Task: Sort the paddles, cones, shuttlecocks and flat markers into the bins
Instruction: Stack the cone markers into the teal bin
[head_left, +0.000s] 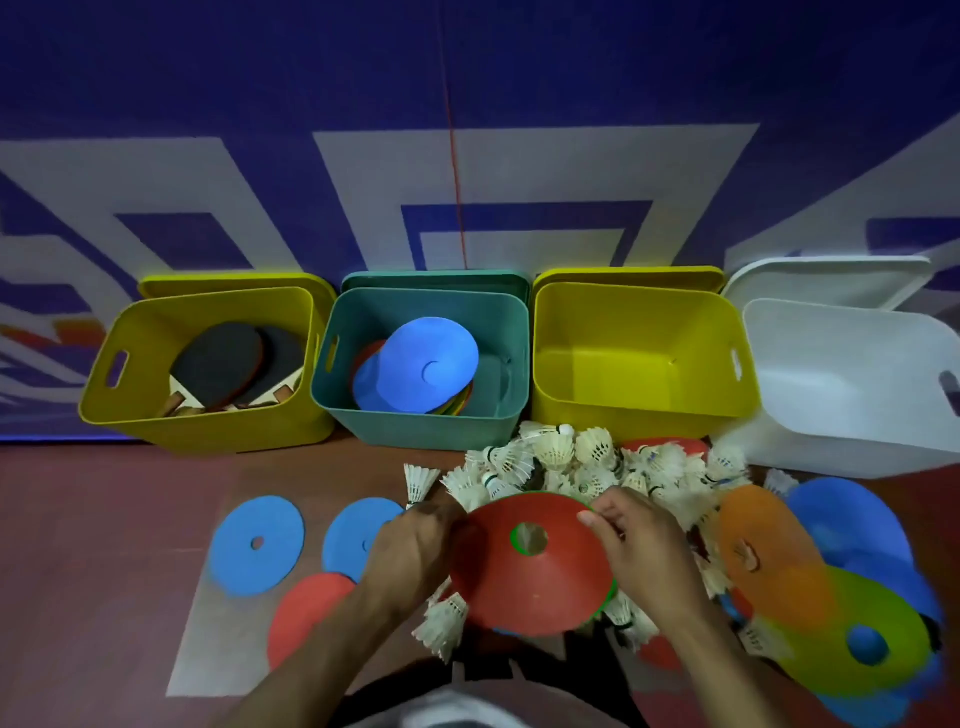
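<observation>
Floor (104, 519): reddish-brown sports flooring with pale painted lines, meeting a blue-and-white patterned mat or wall covering (467, 104) behind; a thin red line runs down that backdrop. Bins, four in a row along the back edge, each with its lid leaning behind. Left yellow bin (208, 415): I count at least two dark-faced paddles (218, 364) with wooden handles; more may lie beneath. Teal bin (358, 415): a stack of flat markers (415, 364), blue on top, red, green and yellow edges showing under it; number I cannot tell. Second yellow bin (639, 410) and white bin (841, 452): I see nothing inside either. Flat markers loose on the floor at left: two blue (257, 545), one red (306, 618). Shuttlecocks (556, 457): a white heap in front of the middle bins, too many and too tangled to count. Cones at right: orange (763, 551), green (852, 639), blue (852, 519), overlapping and blurred, at least three; another red one (670, 446) shows behind the heap. Red cone (530, 566): held over the shuttlecock heap, a green rim showing under it, so perhaps two nested. My left hand (415, 551) grips its left edge, fingers curled; my right hand (639, 545) pinches its upper right rim.
</observation>
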